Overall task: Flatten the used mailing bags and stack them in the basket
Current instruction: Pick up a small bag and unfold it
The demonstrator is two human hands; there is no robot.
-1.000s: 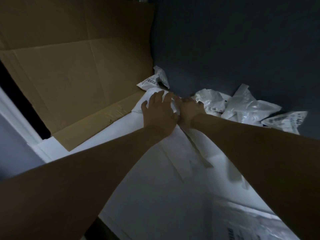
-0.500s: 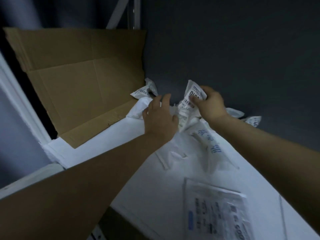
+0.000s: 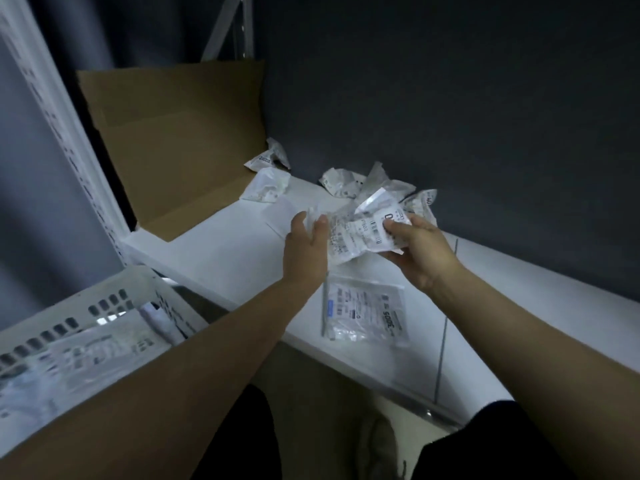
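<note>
Crumpled mailing bag (image 3: 360, 233) pinched by left hand (image 3: 306, 244) and right hand (image 3: 414, 247), one each end; pull taut, smooth flat on shelf (image 3: 221, 247) before basket (image 3: 100, 289)

Storeroom or parcel-handling corner, dim.
- Shelving: white perforated metal upright (image 3: 72, 161) along the left edge, a diagonal brace (image 3: 221, 26) at top centre, and a white shelf board (image 3: 221, 244) across the middle.
- Flattened brown cardboard (image 3: 180, 133), propped at upper left on the shelf board.
- Bare dark grey wall (image 3: 450, 116), filling the right.
- Crumpled mailing bags (image 3: 341, 181) with barcode labels, heaped at centre against the wall; one flat labelled bag (image 3: 367, 311) lies below them.
- White slotted plastic basket (image 3: 110, 301), lower left, holding bags.
</note>
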